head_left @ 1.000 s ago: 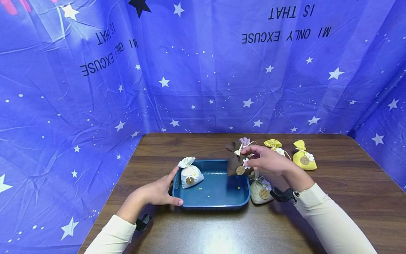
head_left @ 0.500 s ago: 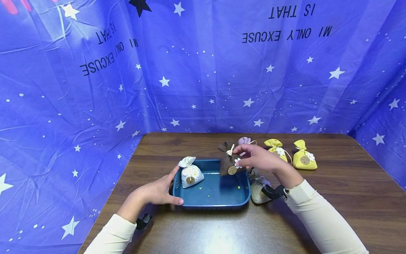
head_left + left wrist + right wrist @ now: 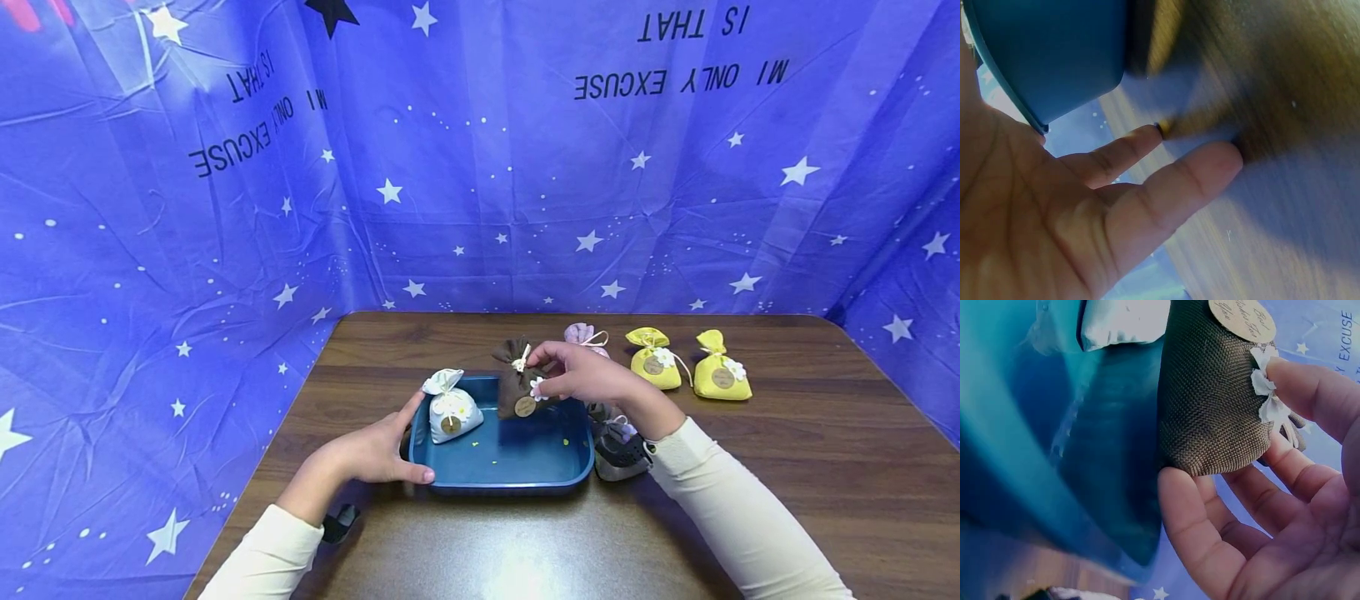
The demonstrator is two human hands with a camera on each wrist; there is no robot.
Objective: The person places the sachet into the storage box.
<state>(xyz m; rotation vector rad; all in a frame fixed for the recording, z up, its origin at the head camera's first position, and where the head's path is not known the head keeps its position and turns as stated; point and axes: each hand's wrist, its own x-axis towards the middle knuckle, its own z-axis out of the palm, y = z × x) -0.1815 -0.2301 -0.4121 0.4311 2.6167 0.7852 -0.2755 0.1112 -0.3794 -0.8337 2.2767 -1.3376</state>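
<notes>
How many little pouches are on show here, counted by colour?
White pouch: 1
Brown pouch: 1
Pale purple pouch, partly hidden: 1
Grey pouch, partly hidden: 1
Yellow pouches: 2
Total: 6

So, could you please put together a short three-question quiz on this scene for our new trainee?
1. Multiple choice: what colour is the held pouch in the right hand?
A) Red
B) Brown
C) Orange

2. True or false: the white pouch is inside the blue tray.

3. Count: how many yellow pouches are on the table in the head view?

Key:
1. B, brown.
2. True; it is at the tray's left end in the head view.
3. Two.
</notes>
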